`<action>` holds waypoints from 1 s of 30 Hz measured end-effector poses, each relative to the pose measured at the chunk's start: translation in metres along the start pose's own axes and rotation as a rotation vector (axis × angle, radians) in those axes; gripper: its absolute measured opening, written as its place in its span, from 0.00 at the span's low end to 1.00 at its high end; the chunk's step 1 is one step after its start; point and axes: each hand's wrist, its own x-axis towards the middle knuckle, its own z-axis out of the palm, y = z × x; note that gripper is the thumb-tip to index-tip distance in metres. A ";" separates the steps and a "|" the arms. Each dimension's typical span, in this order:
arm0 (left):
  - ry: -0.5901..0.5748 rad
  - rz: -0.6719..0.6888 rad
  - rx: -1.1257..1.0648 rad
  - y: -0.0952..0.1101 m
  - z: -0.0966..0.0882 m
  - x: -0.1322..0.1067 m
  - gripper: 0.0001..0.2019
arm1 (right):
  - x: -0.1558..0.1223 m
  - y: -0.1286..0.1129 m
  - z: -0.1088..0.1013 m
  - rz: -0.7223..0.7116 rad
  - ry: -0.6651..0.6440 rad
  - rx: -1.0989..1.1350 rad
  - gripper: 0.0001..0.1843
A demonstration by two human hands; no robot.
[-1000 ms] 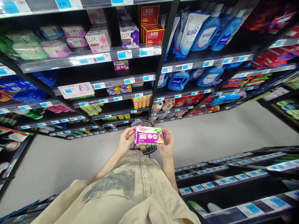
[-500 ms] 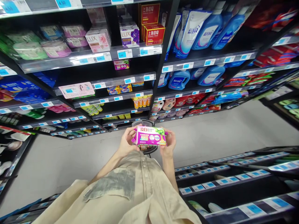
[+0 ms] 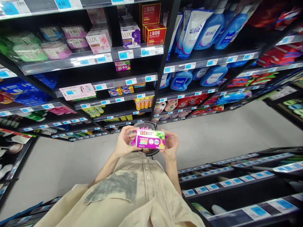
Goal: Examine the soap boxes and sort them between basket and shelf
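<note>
I hold a purple soap pack (image 3: 149, 139) with green grapes printed on it, level in front of my chest. My left hand (image 3: 123, 142) grips its left end, fingers curled round it. My right hand (image 3: 169, 145) grips the right end the same way. Just beyond and below the pack hangs a dark shopping basket (image 3: 145, 125) with some goods in it, mostly hidden by the pack and my hands. A matching purple pack (image 3: 122, 65) sits alone on the shelf ahead.
Black store shelving (image 3: 156, 75) stands ahead with soap boxes (image 3: 99, 40), red boxes (image 3: 155, 34) and blue detergent bottles (image 3: 181, 81). A lower rack with blue price tags (image 3: 227, 183) runs along my right. Grey aisle floor (image 3: 224, 132) lies between them.
The pack has tilted slightly and shifted a little left and up in my hands. My left hand has wrapped further round its end.
</note>
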 end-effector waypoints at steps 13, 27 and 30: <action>-0.027 0.017 0.211 0.026 -0.010 -0.001 0.42 | -0.003 0.008 -0.009 0.027 -0.071 0.031 0.54; 0.000 0.000 0.191 0.020 -0.012 -0.001 0.43 | -0.003 0.011 -0.012 0.069 -0.041 0.023 0.56; -0.004 0.000 0.196 0.019 -0.013 -0.001 0.43 | -0.004 0.011 -0.014 0.064 -0.048 0.042 0.55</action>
